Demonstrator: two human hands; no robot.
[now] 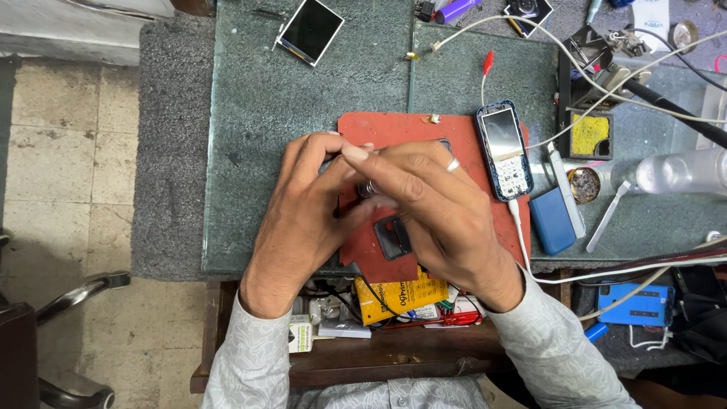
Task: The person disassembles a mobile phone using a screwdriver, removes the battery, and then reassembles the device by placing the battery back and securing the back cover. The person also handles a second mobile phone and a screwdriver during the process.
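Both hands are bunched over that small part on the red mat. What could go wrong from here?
1. The left hand and right hand hide the small dark part; a slip could flick it off the red mat into the open drawer below.
2. The right wrist lies near the white cable plugged into the keypad phone; a snag might drag it.

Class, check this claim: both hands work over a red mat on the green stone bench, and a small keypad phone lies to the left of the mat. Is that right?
Not quite. The head view shows the keypad phone at the right edge of the red mat, not the left. The left hand and right hand do work over the mat on the green bench.
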